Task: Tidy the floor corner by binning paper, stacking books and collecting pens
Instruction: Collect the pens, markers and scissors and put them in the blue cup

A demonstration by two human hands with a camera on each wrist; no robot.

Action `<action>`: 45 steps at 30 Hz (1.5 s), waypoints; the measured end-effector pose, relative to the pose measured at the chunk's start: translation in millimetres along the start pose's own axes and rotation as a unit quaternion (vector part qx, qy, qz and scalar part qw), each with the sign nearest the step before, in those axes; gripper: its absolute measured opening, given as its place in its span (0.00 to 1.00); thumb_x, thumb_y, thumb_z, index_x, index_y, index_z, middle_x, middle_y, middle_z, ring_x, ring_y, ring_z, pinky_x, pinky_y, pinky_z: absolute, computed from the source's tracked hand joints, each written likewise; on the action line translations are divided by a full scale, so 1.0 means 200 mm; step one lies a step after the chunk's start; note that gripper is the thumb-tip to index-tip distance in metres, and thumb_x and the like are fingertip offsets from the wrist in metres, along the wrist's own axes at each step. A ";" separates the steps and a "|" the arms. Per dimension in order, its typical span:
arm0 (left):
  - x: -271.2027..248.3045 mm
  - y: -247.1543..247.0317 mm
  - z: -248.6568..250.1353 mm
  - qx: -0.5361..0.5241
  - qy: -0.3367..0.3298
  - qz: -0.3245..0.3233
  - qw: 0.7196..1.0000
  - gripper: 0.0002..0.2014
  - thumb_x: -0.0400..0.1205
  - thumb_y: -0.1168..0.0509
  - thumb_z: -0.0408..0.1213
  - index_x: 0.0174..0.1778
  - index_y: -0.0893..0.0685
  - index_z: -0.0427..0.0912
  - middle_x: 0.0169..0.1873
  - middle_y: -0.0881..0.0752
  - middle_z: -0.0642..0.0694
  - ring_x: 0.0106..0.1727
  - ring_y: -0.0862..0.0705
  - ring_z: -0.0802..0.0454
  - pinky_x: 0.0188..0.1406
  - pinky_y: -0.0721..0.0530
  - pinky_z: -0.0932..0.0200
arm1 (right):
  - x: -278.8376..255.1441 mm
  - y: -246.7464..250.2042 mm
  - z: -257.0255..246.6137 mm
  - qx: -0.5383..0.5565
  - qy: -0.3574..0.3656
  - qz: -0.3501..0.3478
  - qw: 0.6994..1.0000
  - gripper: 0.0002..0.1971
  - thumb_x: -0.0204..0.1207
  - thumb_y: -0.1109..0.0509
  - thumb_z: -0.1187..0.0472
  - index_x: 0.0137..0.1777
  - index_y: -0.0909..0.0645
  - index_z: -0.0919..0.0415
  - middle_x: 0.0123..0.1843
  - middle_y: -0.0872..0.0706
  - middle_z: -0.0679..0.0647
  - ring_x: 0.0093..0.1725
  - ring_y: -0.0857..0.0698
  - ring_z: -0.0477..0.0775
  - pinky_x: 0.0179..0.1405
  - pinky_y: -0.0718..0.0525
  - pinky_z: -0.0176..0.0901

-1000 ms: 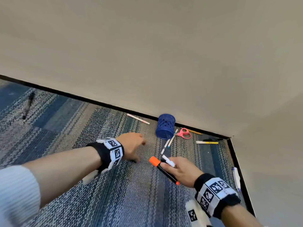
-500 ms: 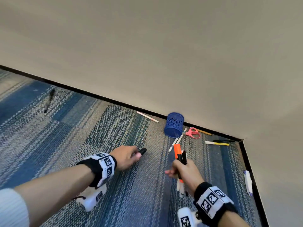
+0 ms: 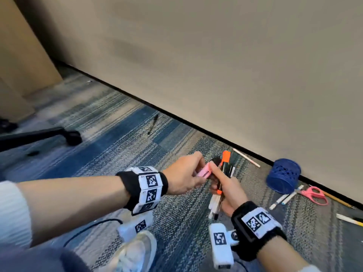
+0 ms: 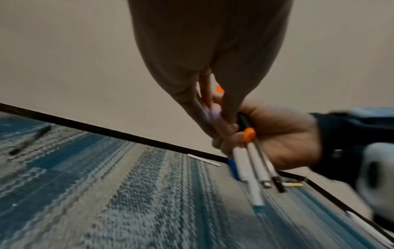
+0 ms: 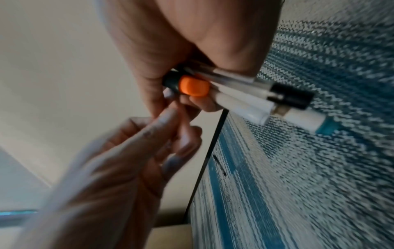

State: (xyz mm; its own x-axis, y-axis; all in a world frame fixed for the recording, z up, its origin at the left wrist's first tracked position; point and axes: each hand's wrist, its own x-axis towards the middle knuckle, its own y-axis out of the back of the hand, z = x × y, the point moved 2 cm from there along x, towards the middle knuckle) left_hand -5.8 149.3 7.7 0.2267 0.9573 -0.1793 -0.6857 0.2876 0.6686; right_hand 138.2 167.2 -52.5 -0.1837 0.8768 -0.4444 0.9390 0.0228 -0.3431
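Observation:
My right hand [image 3: 222,185] grips a bundle of pens [image 3: 225,169] upright above the carpet: an orange-capped black marker with several white pens. My left hand [image 3: 202,170] pinches a pink highlighter [image 3: 205,172] with a black cap and holds it against that bundle. The left wrist view shows the bundle [image 4: 251,161] sticking out below my right hand [image 4: 281,134]. The right wrist view shows the marker's orange end [image 5: 193,87] and the fingers of my left hand [image 5: 153,139] beside it. A blue mesh pen cup [image 3: 282,175] lies on its side by the wall.
Loose on the carpet are a black pen [image 3: 152,124], a pale pencil [image 3: 246,157], two white pens [image 3: 285,197], pink scissors [image 3: 314,194] and a yellow pen [image 3: 349,219]. A chair base [image 3: 49,134] is at the left and my shoe [image 3: 135,250] is below.
My left hand lifted the black-capped pink highlighter off the carpet and brought it to the bundle. My right hand raised the bundle upright. The view swung left.

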 end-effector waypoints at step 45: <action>0.95 -0.64 -0.02 0.111 -0.325 -0.225 0.912 0.17 0.87 0.46 0.53 0.51 0.20 0.43 0.47 0.19 0.46 0.47 0.20 0.47 0.49 0.21 0.51 | 0.28 0.65 -0.14 0.083 0.101 0.433 0.892 0.07 0.77 0.29 0.70 0.53 0.19 0.62 0.34 0.16 0.56 0.25 0.15 0.49 0.24 0.15 0.39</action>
State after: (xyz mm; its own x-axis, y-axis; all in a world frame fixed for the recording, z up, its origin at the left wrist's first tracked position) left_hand 121.6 294.0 -114.1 0.8622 0.5036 -0.0545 -0.2817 0.5662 0.7747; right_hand 259.2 232.5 -98.5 0.6613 0.6004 -0.4496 0.6445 -0.7615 -0.0690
